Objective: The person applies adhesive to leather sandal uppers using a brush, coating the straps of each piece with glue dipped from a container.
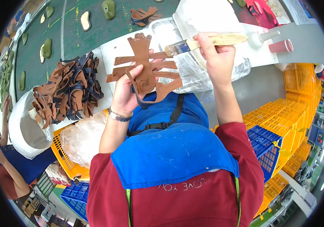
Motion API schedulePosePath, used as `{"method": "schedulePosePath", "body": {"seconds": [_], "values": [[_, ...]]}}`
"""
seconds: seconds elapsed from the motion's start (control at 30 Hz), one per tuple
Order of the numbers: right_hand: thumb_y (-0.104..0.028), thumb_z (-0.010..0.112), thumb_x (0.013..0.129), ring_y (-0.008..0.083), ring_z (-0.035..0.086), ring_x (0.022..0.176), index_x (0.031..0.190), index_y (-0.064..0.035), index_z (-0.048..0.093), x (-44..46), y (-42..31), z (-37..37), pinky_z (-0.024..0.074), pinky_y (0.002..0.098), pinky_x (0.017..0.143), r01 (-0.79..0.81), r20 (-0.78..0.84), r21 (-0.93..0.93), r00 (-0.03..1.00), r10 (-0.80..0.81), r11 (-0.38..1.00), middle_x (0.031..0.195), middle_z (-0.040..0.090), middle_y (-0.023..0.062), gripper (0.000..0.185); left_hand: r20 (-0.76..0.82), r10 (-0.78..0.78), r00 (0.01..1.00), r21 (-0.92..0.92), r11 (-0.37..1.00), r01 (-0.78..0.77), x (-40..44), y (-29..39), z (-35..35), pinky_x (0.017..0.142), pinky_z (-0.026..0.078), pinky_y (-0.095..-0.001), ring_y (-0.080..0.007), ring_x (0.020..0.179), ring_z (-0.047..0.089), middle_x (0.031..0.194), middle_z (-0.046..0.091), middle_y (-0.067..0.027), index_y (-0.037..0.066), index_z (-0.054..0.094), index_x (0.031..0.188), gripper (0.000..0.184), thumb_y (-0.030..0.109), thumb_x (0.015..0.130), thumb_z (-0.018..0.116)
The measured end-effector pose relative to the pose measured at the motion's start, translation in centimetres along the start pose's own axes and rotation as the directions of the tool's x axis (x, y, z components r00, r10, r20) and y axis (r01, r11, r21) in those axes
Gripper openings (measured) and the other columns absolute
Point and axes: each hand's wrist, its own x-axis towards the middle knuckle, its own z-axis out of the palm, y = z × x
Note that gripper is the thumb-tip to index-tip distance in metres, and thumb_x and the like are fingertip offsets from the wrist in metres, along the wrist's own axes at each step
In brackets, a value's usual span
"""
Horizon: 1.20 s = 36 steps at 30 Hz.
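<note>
A brown sandal upper (142, 56) with several side straps and a looped ankle strap lies across my left hand (126, 89), whose thumb presses on it from above. My right hand (216, 53) is closed round the pale wooden handle of a brush (181, 48). The brush's bristles touch or hover just over the upper's right-hand straps; which of the two I cannot tell. Beneath the brush is a clear plastic-lined tray (203, 72). To the left, a big heap of brown and dark blue uppers (71, 89) rests at the table's edge.
A green conveyor (82, 41) carries green shoe lasts, insoles and another upper (143, 17). A white bottle (262, 38) and red cup (281, 46) stand right. A white tub (27, 128) and yellow crate (61, 151) are left. A co-worker's arms (8, 162) show far left. Crates (279, 117) stack right.
</note>
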Motion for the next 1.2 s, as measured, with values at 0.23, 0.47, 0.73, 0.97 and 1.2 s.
{"method": "schedulePosePath", "body": {"seconds": [0.23,0.47,0.73,0.97,1.2], "values": [[-0.009,0.062,0.079,0.0035,0.049,0.063,0.081,0.0015,0.062,-0.1,1.2,-0.5,0.0383,0.017,0.056,0.065,0.088,-0.112,0.995,-0.055,0.992,0.069,0.057,-0.0011,0.011,0.042,0.065,0.997,-0.027,0.998,-0.064,0.0,0.0,-0.5,0.083,0.044,-0.0306,-0.0238,0.11,0.046,0.124,0.042,-0.0204,0.004,0.03,0.13,0.045,0.015,0.087,0.038],[-0.007,0.06,0.08,0.0026,0.045,0.059,0.082,0.0018,0.062,0.4,-1.8,-0.1,0.0342,0.0168,0.052,0.13,-0.021,0.003,0.991,-0.13,0.991,0.066,0.055,-0.0018,0.01,-0.019,0.07,0.997,0.056,0.996,-0.068,0.0,-0.1,-0.1,0.083,0.044,-0.0304,-0.0229,0.108,0.047,0.125,0.041,-0.0202,0.005,0.029,0.131,0.047,0.015,0.086,0.039],[-0.008,0.06,0.08,0.0019,0.045,0.059,0.081,0.0016,0.062,0.7,0.9,-0.1,0.0343,0.0166,0.052,0.101,0.099,-0.171,0.992,-0.085,0.98,0.068,0.057,-0.0007,0.01,0.058,0.095,0.994,-0.014,0.995,-0.094,0.0,0.0,-0.5,0.085,0.042,-0.0309,-0.0237,0.109,0.046,0.125,0.041,-0.0206,0.005,0.026,0.132,0.048,0.018,0.086,0.039],[-0.013,0.06,0.081,0.0021,0.04,0.053,0.08,0.0015,0.063,0.5,-1.2,-0.4,0.0314,0.0164,0.048,0.081,0.002,-0.049,0.997,-0.081,0.996,0.064,0.055,-0.0015,0.015,0.021,-0.026,0.999,-0.097,0.995,0.028,-0.1,0.4,0.2,0.089,0.043,-0.0372,-0.0306,0.107,0.049,0.122,0.042,-0.0256,0.005,0.027,0.129,0.042,0.018,0.09,0.034],[-0.009,0.062,0.079,0.0038,0.051,0.061,0.08,0.0014,0.062,-0.4,0.4,-0.4,0.0394,0.0174,0.052,-0.005,0.124,-0.036,0.992,0.009,0.999,0.069,0.06,0.0003,0.01,-0.033,-0.027,0.999,-0.112,0.993,0.023,-0.1,0.2,-1.1,0.086,0.045,-0.0404,-0.0342,0.111,0.045,0.124,0.037,-0.0299,0.013,0.025,0.133,0.047,0.019,0.088,0.037]]}}
